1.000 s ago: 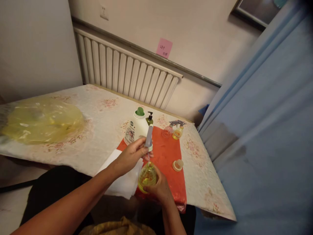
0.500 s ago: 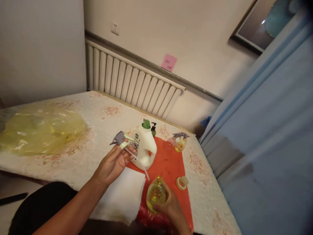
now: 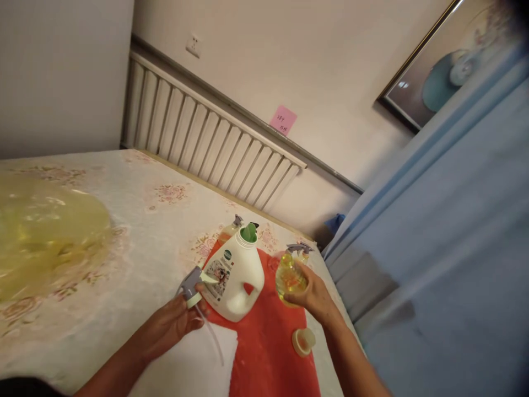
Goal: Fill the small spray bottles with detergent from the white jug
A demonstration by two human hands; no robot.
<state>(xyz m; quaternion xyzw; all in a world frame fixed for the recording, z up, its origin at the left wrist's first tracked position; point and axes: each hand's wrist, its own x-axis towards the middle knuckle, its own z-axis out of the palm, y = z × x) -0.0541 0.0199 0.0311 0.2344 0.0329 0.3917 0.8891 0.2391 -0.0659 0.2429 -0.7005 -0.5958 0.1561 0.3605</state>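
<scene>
My left hand [image 3: 167, 325] holds a grey spray trigger head [image 3: 190, 284] with its thin dip tube hanging down over a white cloth [image 3: 194, 369]. My right hand [image 3: 316, 295] grips a small round bottle of yellow liquid [image 3: 289, 278], open at the neck, lifted over the far right part of the red mat [image 3: 268, 353]. Between my hands stands a white jug with a green cap [image 3: 235, 275]. A small cream cap [image 3: 303, 341] lies on the mat below my right hand.
Two spray bottles stand behind: one [image 3: 228, 230] beyond the jug, one [image 3: 301, 251] behind the held bottle. A crumpled yellow plastic bag [image 3: 45, 231] lies at the left of the flowered tablecloth [image 3: 136, 242]. A radiator [image 3: 206, 143] lines the wall; a blue curtain [image 3: 446, 248] hangs at right.
The trigger head came out of the yellow bottle and moved left in my left hand. My right hand carried the bottle from the mat's near edge up and right, toward the far spray bottles.
</scene>
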